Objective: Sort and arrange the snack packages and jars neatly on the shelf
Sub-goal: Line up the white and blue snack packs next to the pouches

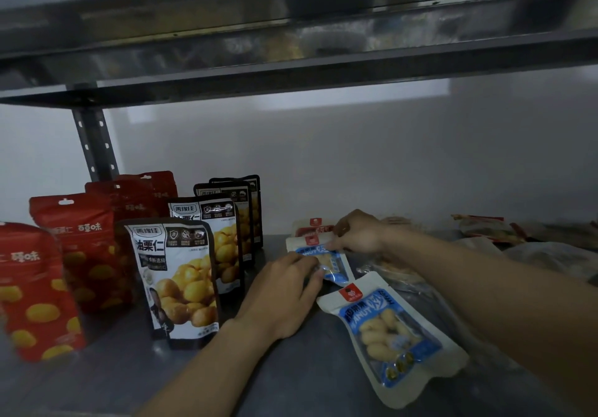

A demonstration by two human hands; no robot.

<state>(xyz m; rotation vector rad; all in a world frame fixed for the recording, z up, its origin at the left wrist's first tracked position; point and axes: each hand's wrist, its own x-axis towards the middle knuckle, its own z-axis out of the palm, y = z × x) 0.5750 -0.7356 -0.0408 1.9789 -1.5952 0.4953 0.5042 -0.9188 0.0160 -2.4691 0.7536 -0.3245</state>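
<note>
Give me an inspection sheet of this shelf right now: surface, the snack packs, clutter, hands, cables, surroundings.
Surface: grey metal shelf, bare at the front.
Job's things: red pouches stand in a row on the left; black-and-white pouches stand in a row beside them; a blue-and-white pack lies flat at front right.
Clutter: loose packets piled at back right, too dim to identify.
Hands: left hand and right hand both hold a second blue-and-white pack.
Cables: nothing seen.
Surroundings: upper shelf overhead, slotted post at back left, pale wall behind.
</note>
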